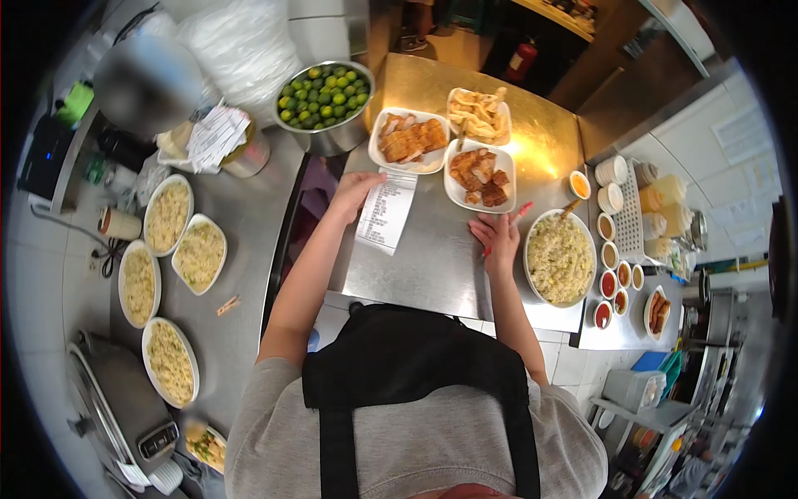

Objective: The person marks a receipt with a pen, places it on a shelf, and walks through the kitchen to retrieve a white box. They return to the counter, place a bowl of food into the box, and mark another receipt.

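Observation:
My left hand (357, 193) grips the top edge of a printed receipt (387, 214), just below a white dish of sliced fried meat (411, 140). In my right hand (496, 241) is a red pen (522, 213), its ends showing on either side of the fingers. That hand rests low by a second white dish, with chopped crispy meat (480, 176). Behind it stands a dish of pale golden fried pieces (480, 116). To the right of my right hand is a large bowl of fried rice (560, 256) with a utensil handle at its rim.
A metal pot of green citrus (324, 98) stands at the back left. Several dishes of rice (171, 362) line the left counter, near a wooden clothespin (228, 305). Small sauce cups (608, 284) and a perforated rack (629, 212) are on the right.

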A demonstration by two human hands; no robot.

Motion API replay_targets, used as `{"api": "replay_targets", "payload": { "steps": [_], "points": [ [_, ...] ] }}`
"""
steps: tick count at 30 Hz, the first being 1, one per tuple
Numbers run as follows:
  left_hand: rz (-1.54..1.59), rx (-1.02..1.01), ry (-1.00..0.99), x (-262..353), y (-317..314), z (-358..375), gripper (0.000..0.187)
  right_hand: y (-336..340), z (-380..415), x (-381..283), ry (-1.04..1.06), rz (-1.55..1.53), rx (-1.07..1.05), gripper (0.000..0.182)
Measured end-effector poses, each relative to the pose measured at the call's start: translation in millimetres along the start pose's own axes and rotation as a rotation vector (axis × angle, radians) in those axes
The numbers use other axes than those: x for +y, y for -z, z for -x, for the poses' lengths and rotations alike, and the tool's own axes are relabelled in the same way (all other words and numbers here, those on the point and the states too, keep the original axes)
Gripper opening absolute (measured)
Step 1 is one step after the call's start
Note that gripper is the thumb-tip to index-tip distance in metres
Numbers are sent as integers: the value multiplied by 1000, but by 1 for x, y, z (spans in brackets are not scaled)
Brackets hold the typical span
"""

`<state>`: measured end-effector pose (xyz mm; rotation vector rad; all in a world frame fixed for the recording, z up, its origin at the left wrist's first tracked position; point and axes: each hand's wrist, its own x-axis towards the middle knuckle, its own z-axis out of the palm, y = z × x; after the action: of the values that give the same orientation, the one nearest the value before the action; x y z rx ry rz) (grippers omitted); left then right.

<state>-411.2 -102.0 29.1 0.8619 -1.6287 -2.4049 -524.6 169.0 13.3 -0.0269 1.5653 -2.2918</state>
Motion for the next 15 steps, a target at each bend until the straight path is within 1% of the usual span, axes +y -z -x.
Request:
{"api": "replay_targets", "payload": {
  "steps": [1,3,4,5,6,7,8,9,11,12,13,14,15],
  "points": [
    [12,28,-1,-6,5,12,20,4,14,-1,-17,7,-24,33],
    [166,32,-105,-18,9,42,23,8,34,-3,-63,122,-49,39],
    [182,29,-88,-18,10,61,31,3,38,0,-85,138,-79,39],
    [203,63,-85,-23,12,75,31,-1,44,4,-39,75,-205,42],
    [240,98,-139,-30,12,87,36,-5,50,9,4,8,-329,46],
    [276,133,-192,-37,12,98,40,-13,53,12,-23,24,-351,46],
    [263,187,-184,-42,13,104,47,-25,51,15,-58,-13,-481,47],
    [287,216,-181,-50,12,105,47,-39,51,17,-95,-52,-609,47],
    [318,317,-326,-65,12,103,49,-74,63,26,56,352,-602,45],
    [295,335,-364,-71,13,101,50,-91,71,33,47,361,-621,45],
    [306,351,-369,-76,13,99,50,-109,79,41,54,274,-650,40],
    [248,371,-433,-80,14,97,50,-120,81,47,61,183,-675,36],
    [186,389,-495,-80,13,98,50,-122,79,54,54,185,-686,36]
  ]
}}
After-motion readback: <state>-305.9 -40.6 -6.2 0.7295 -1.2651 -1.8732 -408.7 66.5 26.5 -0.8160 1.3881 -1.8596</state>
